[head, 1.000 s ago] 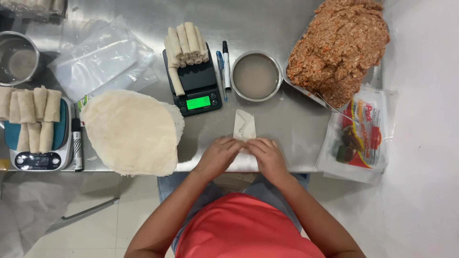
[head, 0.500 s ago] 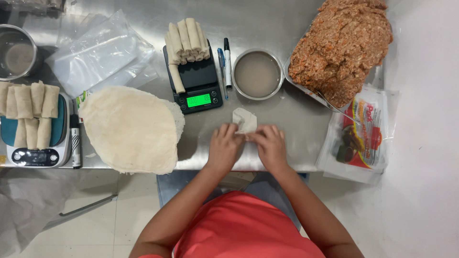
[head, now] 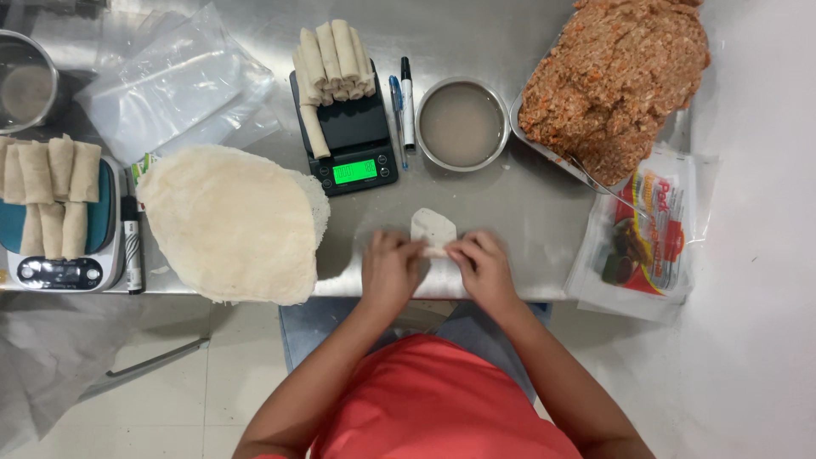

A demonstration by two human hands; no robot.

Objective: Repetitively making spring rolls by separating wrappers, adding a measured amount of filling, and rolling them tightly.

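Wrapper (head: 432, 229): lay small and pale near the front edge of the steel surface (head: 527, 204), its far flap flat and its near end tucked under the fingers. Was gripped from both sides, left hand (head: 389, 270) and right hand (head: 484, 268) each closed on the near end, fingertips almost meeting in the middle. Looked to be midway through rolling, the near part turned over and the far flap not yet taken in. Would call for even pressure from both hands and a straight push away from the body, so as to keep the roll tight.

Seen around it from the head view: a stack of round sheets (head: 229, 225) just to the left, overhanging the front edge. Beyond the hands, a black scale (head: 348, 144) carrying finished rolls (head: 327, 55), then two pens (head: 404, 93) and a round bowl of cloudy liquid (head: 463, 123) beside it. Far right, a tray heaped with minced filling (head: 616, 76), and a printed packet (head: 646, 238) nearer the edge. Far left, a second scale (head: 55, 255) with more rolls (head: 51, 178), a marker (head: 133, 246) alongside, and clear plastic bags (head: 174, 81) behind. Found nothing lying between the wrapper and the black scale; the bowl stood closest to that path, slightly off to the right.
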